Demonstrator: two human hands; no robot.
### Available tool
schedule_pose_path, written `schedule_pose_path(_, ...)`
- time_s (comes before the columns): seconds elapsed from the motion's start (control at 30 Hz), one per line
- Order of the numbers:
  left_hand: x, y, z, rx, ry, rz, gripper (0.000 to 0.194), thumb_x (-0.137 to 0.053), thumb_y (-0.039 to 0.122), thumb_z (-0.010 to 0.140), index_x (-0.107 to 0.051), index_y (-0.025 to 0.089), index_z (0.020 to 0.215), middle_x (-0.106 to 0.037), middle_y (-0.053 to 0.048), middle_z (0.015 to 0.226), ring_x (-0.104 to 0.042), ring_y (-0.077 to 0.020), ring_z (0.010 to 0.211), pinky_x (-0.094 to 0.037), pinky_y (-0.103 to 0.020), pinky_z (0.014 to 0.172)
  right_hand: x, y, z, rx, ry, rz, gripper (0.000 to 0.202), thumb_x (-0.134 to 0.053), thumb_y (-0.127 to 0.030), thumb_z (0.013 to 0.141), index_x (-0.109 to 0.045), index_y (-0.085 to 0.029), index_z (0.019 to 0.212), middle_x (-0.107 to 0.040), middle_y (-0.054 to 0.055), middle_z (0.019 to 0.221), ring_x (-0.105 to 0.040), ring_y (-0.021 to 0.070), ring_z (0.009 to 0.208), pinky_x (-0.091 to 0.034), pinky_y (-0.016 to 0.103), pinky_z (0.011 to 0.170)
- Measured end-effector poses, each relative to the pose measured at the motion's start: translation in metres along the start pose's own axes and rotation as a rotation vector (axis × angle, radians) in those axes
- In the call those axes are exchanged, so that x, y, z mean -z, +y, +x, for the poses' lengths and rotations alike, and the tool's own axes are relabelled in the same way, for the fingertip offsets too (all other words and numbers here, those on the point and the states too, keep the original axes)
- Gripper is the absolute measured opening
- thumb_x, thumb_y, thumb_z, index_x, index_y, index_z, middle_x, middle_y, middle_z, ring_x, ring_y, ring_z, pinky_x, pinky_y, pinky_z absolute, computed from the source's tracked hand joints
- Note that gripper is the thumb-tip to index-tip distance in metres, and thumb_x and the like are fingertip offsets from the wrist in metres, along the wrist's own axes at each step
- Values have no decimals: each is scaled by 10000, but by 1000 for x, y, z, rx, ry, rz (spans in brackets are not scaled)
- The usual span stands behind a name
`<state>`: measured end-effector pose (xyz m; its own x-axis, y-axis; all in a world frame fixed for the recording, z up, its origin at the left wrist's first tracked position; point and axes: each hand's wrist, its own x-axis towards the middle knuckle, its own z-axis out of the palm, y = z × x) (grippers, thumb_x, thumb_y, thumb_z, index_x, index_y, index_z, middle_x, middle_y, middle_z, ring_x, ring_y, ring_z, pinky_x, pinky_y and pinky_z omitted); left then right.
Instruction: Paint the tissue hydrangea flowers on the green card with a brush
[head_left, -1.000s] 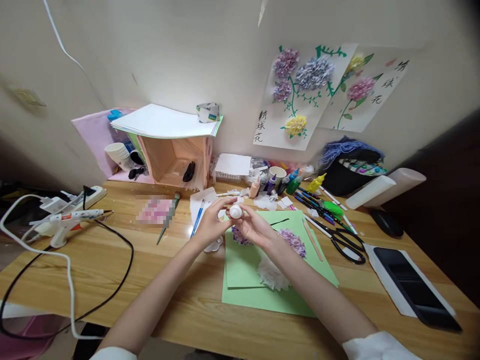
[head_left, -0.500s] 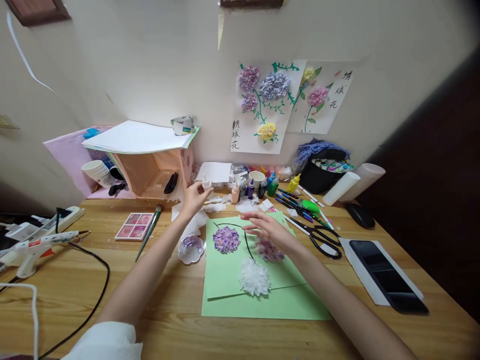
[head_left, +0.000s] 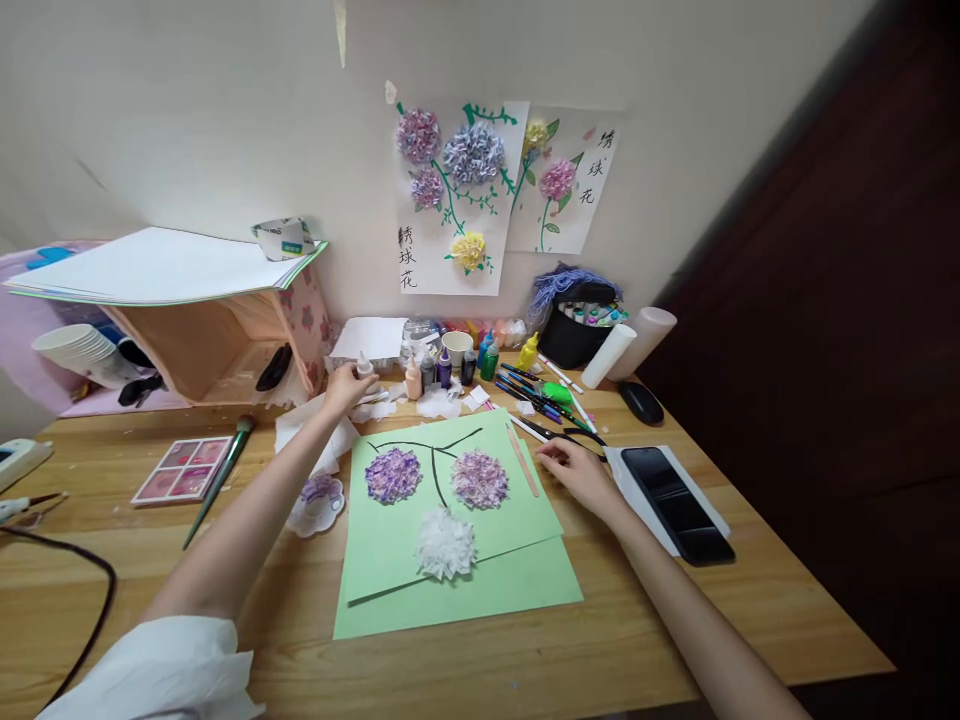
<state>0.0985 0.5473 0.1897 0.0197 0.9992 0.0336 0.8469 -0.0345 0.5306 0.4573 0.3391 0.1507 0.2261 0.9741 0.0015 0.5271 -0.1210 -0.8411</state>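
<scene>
Between the left hand (head_left: 347, 391) and the right hand (head_left: 581, 475), passage is afforded over the green paper (head_left: 517, 530), interrupted only by low paper flowers (head_left: 446, 545). Rightward of the left hand, the way is obstructed by upright paint bottles (head_left: 445, 374); just beyond the right hand, by scissors (head_left: 556, 433).

A craft corner indoors, whether in a home or a small studio cannot be told. A wooden table (head_left: 465, 675) against a plain wall (head_left: 225, 110) carries squeeze bottles (head_left: 489, 362), pens (head_left: 544, 404), a palette (head_left: 319, 512) and green paper (head_left: 386, 555) with crinkled flowers (head_left: 394, 475); similar flower pictures (head_left: 474, 152) hang above. A phone (head_left: 667, 500) and mouse (head_left: 641, 403) lie to the right.
</scene>
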Motion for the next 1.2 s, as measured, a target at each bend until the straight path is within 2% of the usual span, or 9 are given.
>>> schedule_pose_path(0.1, 18, -5, -17, -40, 29, 25, 370, -597, 365, 926, -573, 160, 1234, -608, -99, 1237, -626, -226, 1059, -548, -445, 887, -10, -9, 3, 42, -20, -28, 208, -615, -410, 751, -685, -215, 759, -694, 50, 740, -622, 237, 715, -474, 356, 677)
schedule_pose_path(0.17, 37, -18, -42, -57, 101, 51, 334, -590, 344, 922, -594, 159, 1200, -634, -94, 1219, -626, -227, 1072, -519, -427, 927, -18, -17, 5, 78, -49, -19, 236, -586, -432, 782, -676, -214, 794, -693, 55, 767, -629, 237, 724, -478, 344, 651)
schedule_pose_path(0.23, 57, -39, -75, -32, 201, 93, 278, -489, 346, 945, -645, 186, 1110, -668, -90, 1181, -631, -252, 1080, -481, -382, 946, -26, -26, 6, 116, -93, -2, 247, -572, -446, 805, -669, -219, 809, -691, 57, 790, -632, 234, 733, -478, 332, 632)
schedule_pose_path(0.33, 80, -77, -127, 88, 300, 178, 321, -436, 384, 918, -679, 179, 964, -700, -137, 1069, -623, -331, 1082, -462, -408, 894, -43, -46, 4, 177, -176, 27, 249, -572, -451, 824, -669, -225, 788, -686, 59, 799, -629, 227, 743, -473, 319, 614)
schedule_pose_path(0.5, 82, -121, -180, 283, 236, 199, 271, -510, 367, 848, -686, 167, 899, -728, -146, 973, -665, -325, 938, -472, -371, 730, -74, -96, -10, 267, -366, 114, 277, -570, -467, 863, -680, -219, 808, -676, 60, 801, -617, 199, 701, -489, 296, 577)
schedule_pose_path(0.67, 58, -115, -186, 279, -4, 124, 241, -617, 417, 865, -688, 188, 893, -720, -75, 959, -664, -224, 913, -513, -329, 769, -95, -147, -35, 338, -532, 125, 267, -555, -453, 905, -681, -226, 845, -672, 52, 824, -630, 188, 746, -511, 278, 585)
schedule_pose_path(0.8, 48, -104, -178, 323, -132, 96, 333, -588, 370, 932, -595, 159, 1189, -629, -91, 1189, -635, -207, 1019, -550, -428, 874, -101, -173, -50, 353, -598, 116, 271, -525, -441, 936, -671, -225, 861, -674, 41, 856, -632, 169, 786, -523, 269, 633)
schedule_pose_path(1.0, 51, -121, -170, 371, -180, -34, 355, -590, 369, 930, -584, 167, 1221, -610, -92, 1235, -626, -228, 1058, -549, -436, 886, -106, -188, -64, 314, -648, 75, 257, -516, -422, 945, -671, -234, 864, -681, 28, 877, -633, 164, 817, -514, 276, 655)
schedule_pose_path(1.2, 49, -140, -170, 386, -135, -209, 346, -590, 378, 930, -593, 148, 1188, -635, -84, 1165, -645, -205, 988, -563, -413, 839, -123, -196, -64, 358, -622, 60, 216, -504, -365, 954, -655, -230, 878, -689, 21, 880, -642, 157, 812, -504, 272, 658)
